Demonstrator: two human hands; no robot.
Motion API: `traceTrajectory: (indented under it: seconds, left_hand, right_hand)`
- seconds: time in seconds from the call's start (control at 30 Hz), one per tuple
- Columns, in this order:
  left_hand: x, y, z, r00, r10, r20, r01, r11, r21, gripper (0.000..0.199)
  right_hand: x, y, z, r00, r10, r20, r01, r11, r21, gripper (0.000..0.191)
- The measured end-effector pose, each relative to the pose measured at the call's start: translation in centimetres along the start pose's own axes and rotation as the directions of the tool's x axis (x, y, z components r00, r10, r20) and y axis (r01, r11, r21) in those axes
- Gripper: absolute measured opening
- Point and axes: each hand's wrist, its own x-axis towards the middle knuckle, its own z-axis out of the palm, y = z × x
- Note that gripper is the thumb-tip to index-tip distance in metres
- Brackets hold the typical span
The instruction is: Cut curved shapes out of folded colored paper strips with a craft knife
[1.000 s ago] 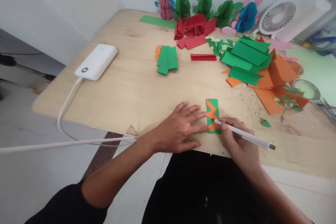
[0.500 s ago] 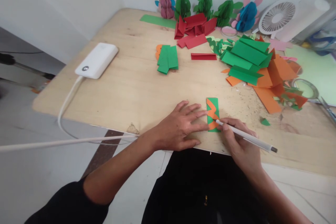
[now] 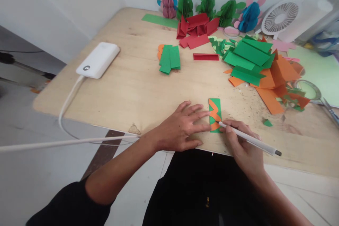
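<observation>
Near the table's front edge lies a green paper strip [image 3: 216,103] with a wavy-edged orange paper cutout [image 3: 215,112] on top. My left hand [image 3: 182,126] rests flat with its fingers spread, the fingertips touching the left side of these papers. In my right hand [image 3: 243,144] is a white pen [image 3: 251,137], gripped near its tip. The pen's tip touches the lower part of the orange cutout, at its edge. Part of the cutout's left edge is hidden under my left fingertips.
Folded green papers [image 3: 251,53] and orange papers [image 3: 287,70] are heaped at right. Red folded papers [image 3: 196,21] lie farther back, before several paper figures [image 3: 206,5] and a white fan [image 3: 280,17]. A white power bank [image 3: 99,60] with a cable sits at left. Scissors [image 3: 331,109] lie far right.
Almost nothing differs. The pen's back end has shifted very slightly right and down, and its tip stays at the orange cutout. My left hand keeps its place.
</observation>
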Motion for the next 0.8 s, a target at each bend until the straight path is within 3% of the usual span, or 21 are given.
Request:
traceTrajectory:
  seconds: [0.27,0.63,0.8]
  left_hand:
    - [-0.01,0.02,-0.02,1.000,0.000,0.003,0.000,1.000,0.007,0.044]
    - [0.03,0.10,-0.15,1.000,-0.003,0.008,0.003,1.000,0.017,0.043]
    - [-0.02,0.07,-0.10,1.000,0.007,0.005,-0.007,1.000,0.020,0.044]
  right_hand:
    - [-0.20,0.30,-0.09,0.998,0.058,-0.018,-0.056,0.994,0.094,0.022]
    - [0.27,0.03,0.14,0.966,-0.253,0.058,0.259,0.953,-0.155,0.022]
    - [0.18,-0.02,0.19,0.949,-0.310,0.062,0.316,0.929,-0.192,0.022]
